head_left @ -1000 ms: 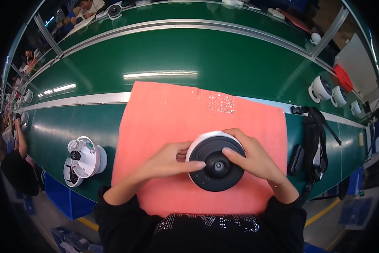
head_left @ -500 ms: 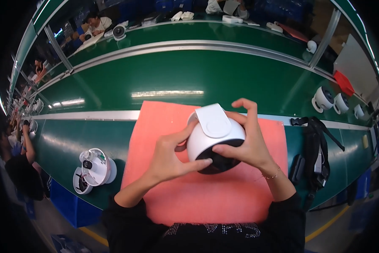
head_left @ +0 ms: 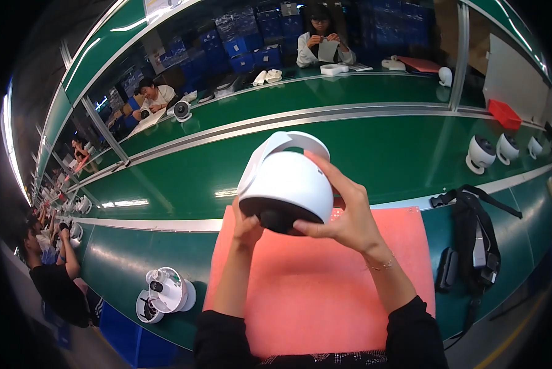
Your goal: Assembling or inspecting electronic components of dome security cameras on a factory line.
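Head view: right hand (head_left: 351,220) grips the right side of a white rounded device (head_left: 291,181), thumb at its dark face (head_left: 254,209), while left hand (head_left: 248,232) holds the lower left, most fingers hidden; device tilted, dark face angled down, apparently clear of the pink mat (head_left: 325,295). Smooth curved shell could slip if either grip loosens, dropping onto that mat or, swung wide left, striking the open white assembly (head_left: 171,294) on the counter (head_left: 113,252); farther out, hard green surface (head_left: 399,147) could scuff it.
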Motion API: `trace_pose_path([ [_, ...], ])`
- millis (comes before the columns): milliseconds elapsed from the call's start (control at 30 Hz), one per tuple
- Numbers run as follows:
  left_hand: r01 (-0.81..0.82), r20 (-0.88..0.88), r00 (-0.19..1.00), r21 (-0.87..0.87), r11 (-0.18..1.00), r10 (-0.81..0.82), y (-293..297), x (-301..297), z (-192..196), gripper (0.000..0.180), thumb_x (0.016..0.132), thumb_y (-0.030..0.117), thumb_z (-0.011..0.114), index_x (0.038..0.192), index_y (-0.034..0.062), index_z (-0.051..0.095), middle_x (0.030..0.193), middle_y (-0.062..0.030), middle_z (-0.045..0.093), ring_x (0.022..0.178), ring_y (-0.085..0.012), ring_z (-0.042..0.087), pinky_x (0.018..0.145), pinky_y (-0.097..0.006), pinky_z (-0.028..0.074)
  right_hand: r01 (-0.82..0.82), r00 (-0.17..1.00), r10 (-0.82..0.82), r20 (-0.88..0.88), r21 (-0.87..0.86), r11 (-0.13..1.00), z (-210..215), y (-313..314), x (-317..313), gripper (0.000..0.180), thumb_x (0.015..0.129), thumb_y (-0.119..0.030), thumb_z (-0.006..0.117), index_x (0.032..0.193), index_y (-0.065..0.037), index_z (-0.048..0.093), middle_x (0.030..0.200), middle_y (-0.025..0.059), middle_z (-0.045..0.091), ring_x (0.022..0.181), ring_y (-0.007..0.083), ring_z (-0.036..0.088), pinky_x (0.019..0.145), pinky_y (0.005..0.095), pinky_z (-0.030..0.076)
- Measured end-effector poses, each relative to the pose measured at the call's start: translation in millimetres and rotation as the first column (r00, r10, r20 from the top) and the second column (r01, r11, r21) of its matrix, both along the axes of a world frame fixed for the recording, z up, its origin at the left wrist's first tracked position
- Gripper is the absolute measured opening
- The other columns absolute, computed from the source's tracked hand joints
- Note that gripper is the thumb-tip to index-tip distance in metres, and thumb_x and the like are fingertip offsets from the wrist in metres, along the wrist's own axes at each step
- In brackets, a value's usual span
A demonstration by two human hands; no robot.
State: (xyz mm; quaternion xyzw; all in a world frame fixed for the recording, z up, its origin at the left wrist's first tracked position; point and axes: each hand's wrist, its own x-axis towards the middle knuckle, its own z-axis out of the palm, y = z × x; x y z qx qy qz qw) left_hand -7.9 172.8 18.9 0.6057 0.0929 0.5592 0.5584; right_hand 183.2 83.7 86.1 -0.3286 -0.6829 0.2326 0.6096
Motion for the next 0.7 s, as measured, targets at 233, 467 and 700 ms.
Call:
trace_pose_path([
  [233, 0.034, 0.303, 0.947, -0.413, 0.91, 0.102, 0.5, 81.3, 14.6, 0.065, 0.085, 0.059, 0.029, 0.132, 0.0136, 0.028, 0.129, -0.0101, 0.038, 0.115, -0.0298, 0.043, 0.093, -0.045, 0.039, 0.379, 0.924, -0.382, -0.006, 0.137, 0.915, -34.0, 35.0, -6.2, 0.09, 0.058, -0.02, 0.078, 0.132, -0.005, 0.029, 0.123, 0.0184, 0.042, 0.109, 0.0311, 0.048, 0.083, 0.0368, 0.046],
  [467, -0.015, 0.365, 0.91, -0.441, 0.897, 0.194, 16.1, 91.1, 12.4, 0.066, 0.085, 0.06, 0.026, 0.127, 0.0096, 0.036, 0.124, -0.0107, 0.044, 0.11, -0.028, 0.048, 0.086, -0.041, 0.045, 0.475, 0.854, -0.508, 0.112, 0.227, 0.85, -49.6, 42.7, -11.3, 0.095, 0.056, -0.016, 0.077, 0.132, 0.001, 0.024, 0.128, 0.0213, 0.038, 0.114, 0.034, 0.045, 0.085, 0.037, 0.046],
  [700, 0.111, 0.525, 0.848, -0.315, 0.943, 0.076, 42.3, 73.7, -22.4, 0.071, 0.079, 0.063, 0.039, 0.127, 0.0109, 0.036, 0.123, -0.0113, 0.045, 0.11, -0.0297, 0.048, 0.089, -0.044, 0.045, 0.336, 0.94, -0.34, 0.02, 0.117, 0.935, -49.4, 38.7, -25.5, 0.097, 0.052, -0.012, 0.077, 0.133, -0.003, 0.025, 0.126, 0.0206, 0.04, 0.11, 0.0309, 0.049, 0.084, 0.0352, 0.048],
])
